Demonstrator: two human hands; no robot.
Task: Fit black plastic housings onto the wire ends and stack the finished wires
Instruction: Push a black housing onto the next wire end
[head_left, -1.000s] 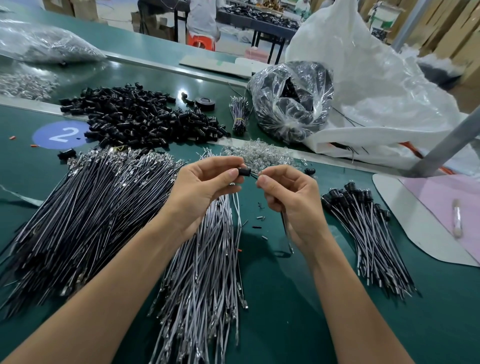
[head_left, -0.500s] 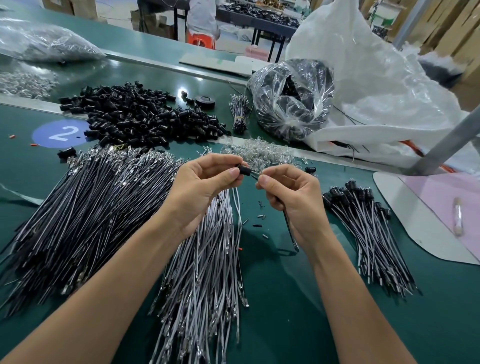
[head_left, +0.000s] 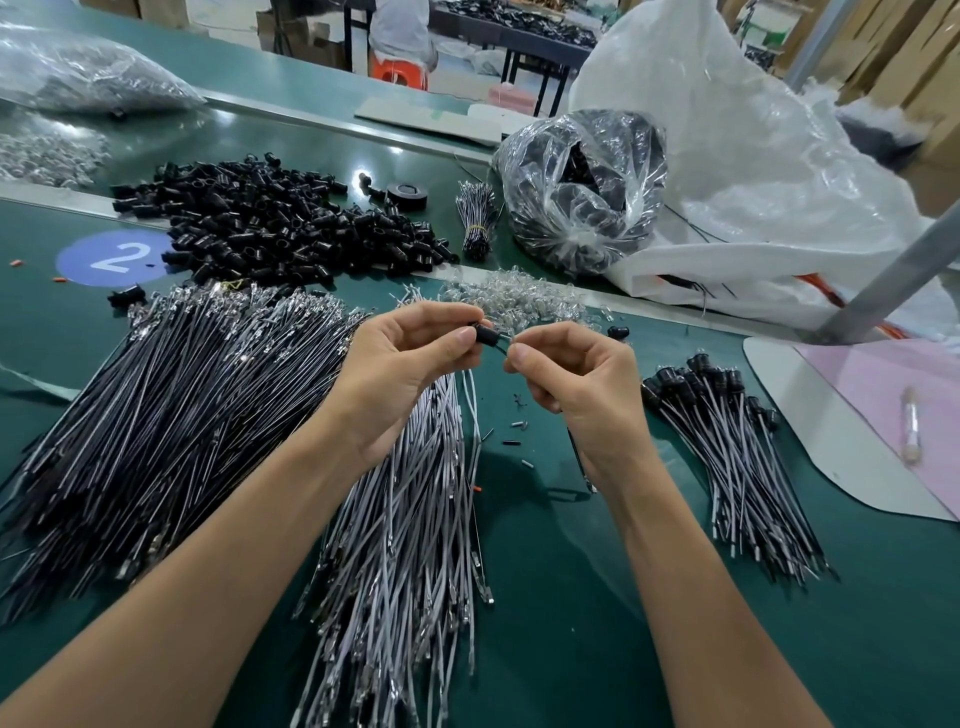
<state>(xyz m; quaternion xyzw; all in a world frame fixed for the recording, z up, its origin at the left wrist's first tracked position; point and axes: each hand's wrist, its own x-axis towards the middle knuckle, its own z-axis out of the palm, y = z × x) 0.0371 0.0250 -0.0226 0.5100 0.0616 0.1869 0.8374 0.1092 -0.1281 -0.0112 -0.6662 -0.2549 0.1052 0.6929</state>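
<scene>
One readable mark only: white digit "2" on a blue round sticker (head_left: 115, 258), stuck flat on the green counter (head_left: 571, 597) at far left. Pile of black housings (head_left: 270, 218) just beside it on the right, its edge touching the sticker's rim. No other legible text, brand or label anywhere; the plastic bags and the cardboard in the background show no print that can be read.

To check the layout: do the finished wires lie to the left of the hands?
No, the finished wires lie right of the right hand.
</scene>
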